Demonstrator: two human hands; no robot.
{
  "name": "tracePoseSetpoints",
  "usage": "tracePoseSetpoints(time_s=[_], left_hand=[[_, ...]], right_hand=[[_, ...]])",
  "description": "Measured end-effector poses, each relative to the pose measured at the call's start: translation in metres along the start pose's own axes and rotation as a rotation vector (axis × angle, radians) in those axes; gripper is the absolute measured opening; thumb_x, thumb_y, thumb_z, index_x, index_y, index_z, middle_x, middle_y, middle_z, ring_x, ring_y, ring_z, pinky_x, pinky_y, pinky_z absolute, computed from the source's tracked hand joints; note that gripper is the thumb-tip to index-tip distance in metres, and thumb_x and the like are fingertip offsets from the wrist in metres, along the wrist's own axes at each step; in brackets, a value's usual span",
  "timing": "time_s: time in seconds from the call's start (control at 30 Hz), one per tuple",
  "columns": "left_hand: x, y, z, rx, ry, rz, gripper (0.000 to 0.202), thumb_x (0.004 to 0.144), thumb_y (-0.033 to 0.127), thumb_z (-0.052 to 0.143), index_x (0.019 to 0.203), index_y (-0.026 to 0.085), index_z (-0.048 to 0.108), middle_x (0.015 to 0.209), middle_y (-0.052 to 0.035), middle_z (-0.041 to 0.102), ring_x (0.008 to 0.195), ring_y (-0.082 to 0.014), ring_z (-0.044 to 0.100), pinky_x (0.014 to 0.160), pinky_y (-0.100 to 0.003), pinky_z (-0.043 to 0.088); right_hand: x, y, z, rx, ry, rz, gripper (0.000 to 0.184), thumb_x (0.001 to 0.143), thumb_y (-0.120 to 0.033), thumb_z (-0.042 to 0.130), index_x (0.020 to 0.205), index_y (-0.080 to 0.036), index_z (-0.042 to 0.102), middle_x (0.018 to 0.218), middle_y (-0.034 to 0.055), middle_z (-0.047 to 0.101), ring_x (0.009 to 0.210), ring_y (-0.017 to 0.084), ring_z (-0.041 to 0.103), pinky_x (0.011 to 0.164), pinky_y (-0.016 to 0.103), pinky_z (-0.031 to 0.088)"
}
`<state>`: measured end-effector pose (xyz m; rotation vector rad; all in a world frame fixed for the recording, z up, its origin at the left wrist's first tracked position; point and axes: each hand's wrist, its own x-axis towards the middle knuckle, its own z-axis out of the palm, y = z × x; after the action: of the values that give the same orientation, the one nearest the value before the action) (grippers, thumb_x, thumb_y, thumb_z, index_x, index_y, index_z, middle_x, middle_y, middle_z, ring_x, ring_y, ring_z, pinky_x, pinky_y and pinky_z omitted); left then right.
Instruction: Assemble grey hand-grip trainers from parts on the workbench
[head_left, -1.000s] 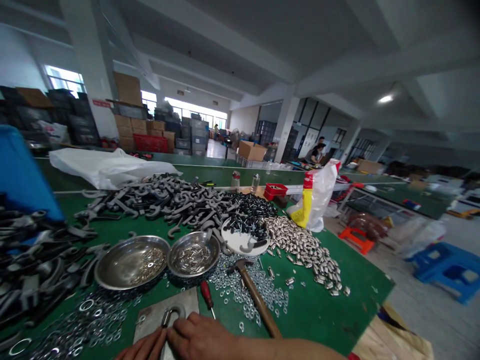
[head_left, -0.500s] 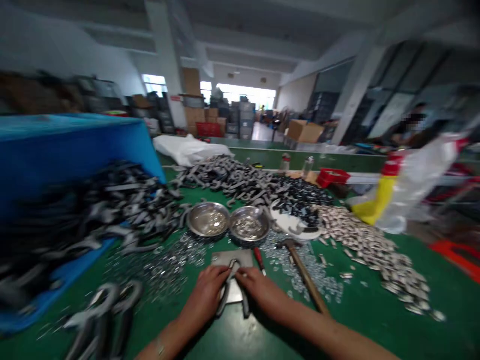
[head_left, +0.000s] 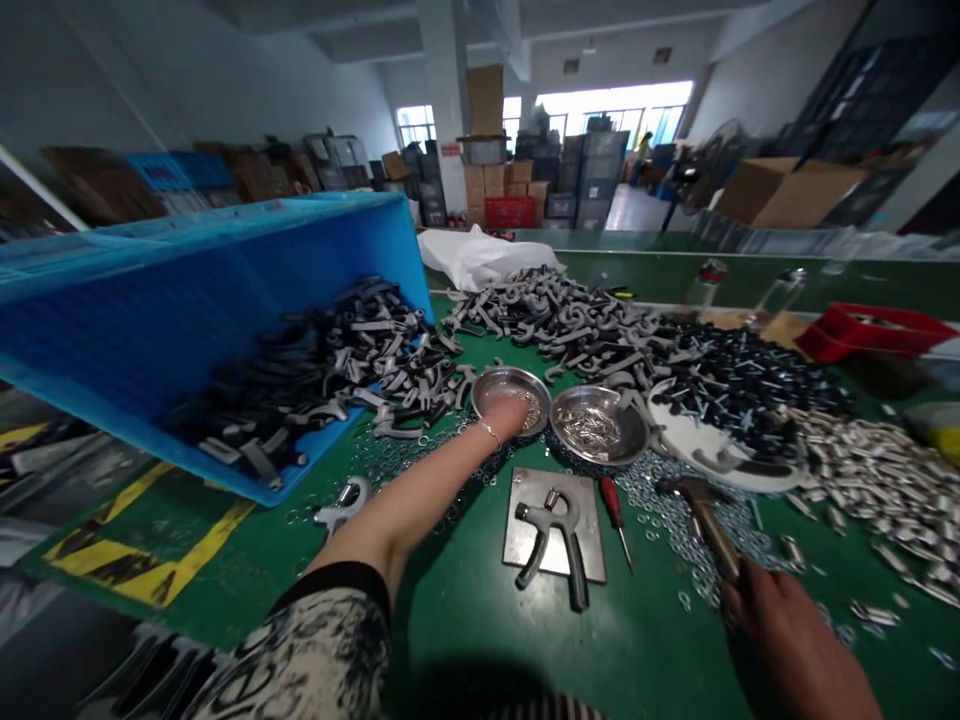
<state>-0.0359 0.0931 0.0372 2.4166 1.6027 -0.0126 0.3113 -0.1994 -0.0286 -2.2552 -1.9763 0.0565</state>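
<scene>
I'm looking across a factory workshop: long green-topped workbenches (head_left: 465, 630), heaped metal parts (head_left: 555, 315), stacked plastic crates (head_left: 589, 180) and cardboard cartons (head_left: 787, 192).

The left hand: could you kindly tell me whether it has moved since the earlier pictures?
Yes, the left hand moved forward from the steel plate into the steel bowl beyond it.
</scene>
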Motion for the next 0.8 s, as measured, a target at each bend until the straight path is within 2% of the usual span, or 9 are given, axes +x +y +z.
tracePoseSetpoints(time_s=[0.07, 0.17, 0.23, 0.3, 0.4, 0.57, 0.63, 0.7, 0.8], left_hand=[[0.006, -0.003, 0.010, -0.032, -0.003, -0.028, 0.035, 0.095, 0.036, 0.061, 0.123, 0.015, 0.059, 0.123, -0.0103, 0.061, 0.106, -0.0227, 0.063, 0.090, -0.044, 0.056], [0.007, -0.012, 0.018, -0.109, 0.043, -0.043, 0.025, 0.095, 0.031, 0.062, 0.112, 0.013, 0.065, 0.114, -0.0100, 0.066, 0.103, -0.0225, 0.064, 0.092, -0.044, 0.054], [0.005, -0.017, 0.018, -0.188, 0.109, -0.036, 0.015, 0.093, 0.023, 0.061, 0.098, 0.011, 0.069, 0.104, -0.0119, 0.070, 0.102, -0.0239, 0.066, 0.093, -0.042, 0.052], [0.003, -0.020, 0.016, -0.285, 0.186, -0.012, 0.013, 0.089, 0.015, 0.059, 0.089, 0.012, 0.071, 0.097, -0.0133, 0.072, 0.100, -0.0247, 0.067, 0.092, -0.038, 0.050], [-0.007, -0.018, 0.013, -0.451, 0.269, 0.048, 0.013, 0.085, 0.012, 0.060, 0.089, 0.013, 0.072, 0.096, -0.0101, 0.074, 0.095, -0.0212, 0.068, 0.089, -0.033, 0.051], [-0.053, -0.004, 0.018, -0.743, 0.274, 0.164, 0.015, 0.085, 0.017, 0.063, 0.096, 0.014, 0.072, 0.097, -0.0056, 0.076, 0.089, -0.0161, 0.069, 0.082, -0.027, 0.052], [-0.078, -0.001, 0.023, -0.866, 0.229, 0.177, 0.014, 0.082, 0.015, 0.064, 0.092, 0.015, 0.073, 0.089, -0.0039, 0.075, 0.083, -0.0158, 0.068, 0.077, -0.026, 0.052], [-0.101, -0.002, 0.028, -0.899, 0.195, 0.163, 0.014, 0.078, 0.012, 0.063, 0.087, 0.015, 0.074, 0.084, -0.0025, 0.074, 0.078, -0.0153, 0.066, 0.074, -0.025, 0.050], [-0.124, -0.003, 0.036, -0.934, 0.154, 0.130, 0.015, 0.078, 0.014, 0.064, 0.090, 0.015, 0.074, 0.083, -0.0023, 0.073, 0.076, -0.0144, 0.064, 0.072, -0.025, 0.048]], right_hand=[[0.011, 0.009, -0.006, 0.156, -0.076, 0.066, 0.052, 0.092, -0.055, 0.038, 0.109, -0.012, 0.062, 0.095, 0.0187, 0.065, 0.077, 0.031, 0.065, 0.069, 0.045, 0.054], [0.019, 0.007, -0.024, 0.357, -0.049, 0.116, 0.059, 0.084, -0.062, 0.048, 0.115, -0.013, 0.058, 0.104, 0.0198, 0.066, 0.088, 0.034, 0.067, 0.078, 0.046, 0.055], [0.016, -0.012, -0.042, 0.476, -0.064, 0.160, 0.063, 0.082, -0.064, 0.052, 0.124, -0.016, 0.053, 0.111, 0.0184, 0.067, 0.092, 0.034, 0.068, 0.077, 0.043, 0.057], [0.006, -0.040, -0.058, 0.605, -0.199, 0.147, 0.061, 0.083, -0.064, 0.054, 0.127, -0.021, 0.053, 0.113, 0.0140, 0.071, 0.093, 0.032, 0.070, 0.076, 0.039, 0.059], [-0.010, -0.081, -0.073, 0.679, -0.394, 0.047, 0.051, 0.085, -0.064, 0.053, 0.117, -0.027, 0.062, 0.105, 0.0077, 0.075, 0.092, 0.029, 0.072, 0.078, 0.035, 0.060], [-0.009, -0.118, -0.073, 0.645, -0.362, -0.003, 0.045, 0.093, -0.064, 0.038, 0.095, -0.027, 0.063, 0.078, 0.0062, 0.072, 0.069, 0.024, 0.068, 0.064, 0.032, 0.055], [0.001, -0.125, -0.067, 0.602, -0.440, -0.037, 0.045, 0.091, -0.065, 0.041, 0.090, -0.026, 0.062, 0.076, 0.0066, 0.071, 0.068, 0.024, 0.067, 0.065, 0.033, 0.052], [0.011, -0.131, -0.063, 0.626, -0.550, -0.050, 0.048, 0.090, -0.067, 0.043, 0.084, -0.024, 0.063, 0.073, 0.0058, 0.069, 0.068, 0.024, 0.065, 0.066, 0.034, 0.051], [0.018, -0.135, -0.064, 0.827, -0.574, 0.056, 0.053, 0.088, -0.071, 0.045, 0.080, -0.023, 0.065, 0.074, 0.0037, 0.067, 0.072, 0.022, 0.063, 0.067, 0.030, 0.052]])
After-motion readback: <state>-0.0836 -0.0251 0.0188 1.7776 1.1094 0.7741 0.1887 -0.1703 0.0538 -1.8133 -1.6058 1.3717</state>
